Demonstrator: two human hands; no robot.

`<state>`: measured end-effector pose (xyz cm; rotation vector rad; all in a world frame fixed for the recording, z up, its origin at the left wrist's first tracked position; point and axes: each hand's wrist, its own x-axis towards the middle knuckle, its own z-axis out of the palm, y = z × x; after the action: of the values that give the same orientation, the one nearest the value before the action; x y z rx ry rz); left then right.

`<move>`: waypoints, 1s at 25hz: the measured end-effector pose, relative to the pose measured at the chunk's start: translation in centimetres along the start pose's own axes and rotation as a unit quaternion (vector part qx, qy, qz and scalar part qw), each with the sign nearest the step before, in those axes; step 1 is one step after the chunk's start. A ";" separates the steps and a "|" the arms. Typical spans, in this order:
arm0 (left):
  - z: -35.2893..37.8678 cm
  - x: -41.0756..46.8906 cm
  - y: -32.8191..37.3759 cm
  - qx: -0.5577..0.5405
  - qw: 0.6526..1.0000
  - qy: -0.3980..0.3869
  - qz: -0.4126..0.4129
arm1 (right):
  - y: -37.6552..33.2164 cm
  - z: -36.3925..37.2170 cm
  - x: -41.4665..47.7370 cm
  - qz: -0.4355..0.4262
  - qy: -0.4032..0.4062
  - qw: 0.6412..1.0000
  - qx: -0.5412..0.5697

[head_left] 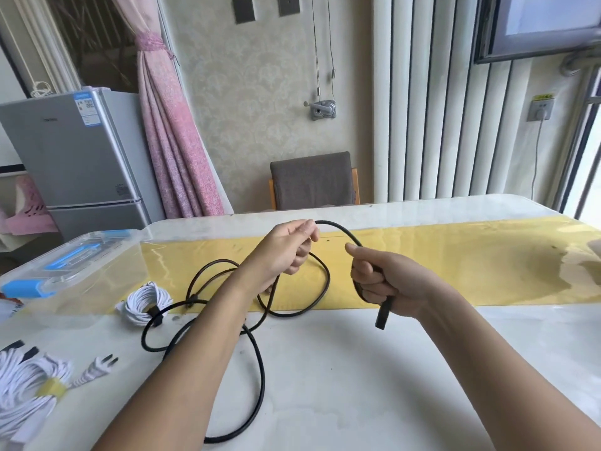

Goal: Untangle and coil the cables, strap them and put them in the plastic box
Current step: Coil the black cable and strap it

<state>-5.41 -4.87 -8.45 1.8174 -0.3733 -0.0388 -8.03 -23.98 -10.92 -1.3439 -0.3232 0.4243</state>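
Note:
A long black cable point(260, 369) lies in loose loops on the white table point(390, 369). My right hand point(387, 281) is closed around its plug end, and the black connector sticks out below the fist. From there the cable arcs up and left to my left hand point(286, 247), which pinches it between thumb and fingers above the table. A coiled white cable point(146, 302) with a dark strap lies to the left. The clear plastic box point(68, 265) with blue latches stands at the far left, its lid on.
A bundle of white cable point(26, 385) with a yellow strap and a white plug point(97, 369) lies at the near left. A yellow runner point(455, 262) crosses the table. A grey chair point(312, 180) stands behind the table's far edge, a small fridge point(78, 157) at left.

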 end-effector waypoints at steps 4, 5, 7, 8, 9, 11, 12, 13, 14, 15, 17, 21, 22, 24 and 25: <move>2.0 1.4 -2.9 0.026 0.998 0.049 0.024 | -0.2 0.8 -0.4 -0.017 -0.074 0.995 0.064; 2.8 1.6 -3.5 0.036 0.998 0.036 0.020 | -0.4 0.7 -0.6 -0.032 -0.084 0.992 0.088; 4.4 1.6 -4.5 0.080 0.996 0.005 0.024 | -0.9 0.8 -0.9 -0.064 -0.097 0.978 0.171; 5.0 1.4 -4.7 0.108 0.994 -0.007 0.031 | -1.1 0.7 -0.9 -0.087 -0.082 0.967 0.224; 5.4 1.2 -4.9 0.134 0.990 -0.011 0.039 | -1.3 0.6 -0.7 -0.110 -0.047 0.955 0.270; 5.7 0.5 -4.9 0.178 0.983 -0.011 0.051 | -1.7 0.0 -0.6 -0.157 0.043 0.938 0.307; 5.8 0.1 -4.9 0.191 0.980 -0.012 0.050 | -1.8 -0.4 -0.6 -0.175 0.081 0.936 0.295; 5.7 -0.4 -4.8 0.199 0.979 -0.015 0.043 | -1.8 -0.8 -0.6 -0.189 0.105 0.937 0.274; 5.6 -0.6 -4.8 0.206 0.978 -0.020 0.033 | -1.7 -1.3 -0.6 -0.200 0.116 0.939 0.252; 5.6 -0.9 -4.7 0.215 0.976 -0.029 0.023 | -1.7 -1.6 -0.5 -0.211 0.122 0.940 0.239; 5.6 -1.4 -4.6 0.251 0.966 -0.060 0.006 | -1.4 -2.4 -0.2 -0.235 0.149 0.938 0.208; 6.0 -2.4 -3.5 0.317 0.940 -0.123 0.009 | -0.9 -2.9 -0.4 -0.258 0.274 0.926 -0.028; 6.2 -2.6 -3.2 0.341 0.930 -0.134 0.018 | -0.8 -2.7 -0.5 -0.257 0.297 0.912 -0.117; 6.7 -2.8 -2.7 0.403 0.901 -0.153 0.043 | -0.7 -1.6 -0.6 -0.277 0.314 0.879 -0.227; 7.0 -3.0 -2.6 0.427 0.888 -0.162 0.057 | -0.6 -1.1 -0.6 -0.297 0.317 0.868 -0.239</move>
<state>-9.19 -10.02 -13.37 2.6669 -0.8294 -0.1101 -7.95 -25.34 -10.54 -1.6888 -0.2773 -0.6569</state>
